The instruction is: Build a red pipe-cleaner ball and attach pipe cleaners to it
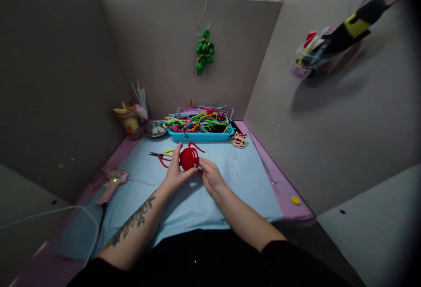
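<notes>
A round red ball of fuzzy pipe cleaner (188,159) is held just above the blue cloth (243,181), with a loose red end sticking out at its upper right. My left hand (174,170) grips it from the left, thumb below and fingers behind. At its right edge my right hand (212,176) pinches a red pipe cleaner strand, fingertips pressed together. Scissors (157,154) with yellow and red about the handles lie left of the ball, partly hidden behind my left hand.
Behind stands a blue tray (202,137) heaped with coloured pipe cleaners. A metal dish (155,129) and brown cup (130,124) are at the back left. Left lies a pink glue gun (113,186); right, tweezers (268,173) and a yellow disc (295,200). Grey panels enclose the table.
</notes>
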The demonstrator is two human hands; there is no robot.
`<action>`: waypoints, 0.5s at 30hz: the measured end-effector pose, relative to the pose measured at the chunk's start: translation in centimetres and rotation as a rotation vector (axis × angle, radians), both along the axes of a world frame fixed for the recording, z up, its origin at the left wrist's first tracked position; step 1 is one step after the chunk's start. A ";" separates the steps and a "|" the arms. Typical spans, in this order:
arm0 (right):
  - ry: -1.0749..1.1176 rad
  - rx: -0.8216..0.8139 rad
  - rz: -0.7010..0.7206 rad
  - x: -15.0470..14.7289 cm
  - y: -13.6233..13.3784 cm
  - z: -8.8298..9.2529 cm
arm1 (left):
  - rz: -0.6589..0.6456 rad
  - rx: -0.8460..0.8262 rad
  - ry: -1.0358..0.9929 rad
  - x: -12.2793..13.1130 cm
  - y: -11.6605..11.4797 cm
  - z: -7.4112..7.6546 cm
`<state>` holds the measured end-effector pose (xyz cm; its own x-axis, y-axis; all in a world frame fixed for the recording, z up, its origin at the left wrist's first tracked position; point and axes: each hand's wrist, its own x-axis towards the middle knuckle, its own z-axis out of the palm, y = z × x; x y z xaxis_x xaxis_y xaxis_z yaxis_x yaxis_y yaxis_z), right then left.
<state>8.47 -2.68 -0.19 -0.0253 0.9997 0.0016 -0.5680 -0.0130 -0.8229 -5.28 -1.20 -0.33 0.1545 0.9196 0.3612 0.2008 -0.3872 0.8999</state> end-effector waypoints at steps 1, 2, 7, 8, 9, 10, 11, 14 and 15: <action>0.000 -0.014 0.013 0.1 0.1 -0.1 | -0.018 -0.028 -0.028 0.0 0.0 0.1; -0.003 -0.025 0.024 0.1 0.2 -0.3 | -0.028 -0.040 -0.045 0.1 0.0 0.1; 0.053 -0.122 0.012 0.4 1.2 -1.4 | -0.103 -0.233 -0.234 -0.1 0.4 0.1; 0.091 -0.159 0.012 0.4 1.4 -1.6 | -0.114 -0.321 -0.305 -0.2 0.6 0.1; 0.131 -0.197 0.016 0.5 1.6 -1.7 | -0.119 -0.406 -0.364 -0.4 0.7 0.1; 0.167 -0.232 0.020 0.6 1.8 -1.8 | -0.118 -0.466 -0.399 -0.5 0.8 0.1; 0.193 -0.263 0.024 0.6 1.9 -1.8 | -0.116 -0.486 -0.401 -0.7 0.9 0.1; 0.210 -0.289 0.040 0.6 2.0 -1.8 | -0.135 -0.318 -0.207 -0.9 0.7 0.3; 0.205 -0.280 0.041 0.6 1.9 -1.8 | -0.136 -0.220 -0.110 -0.9 0.6 0.4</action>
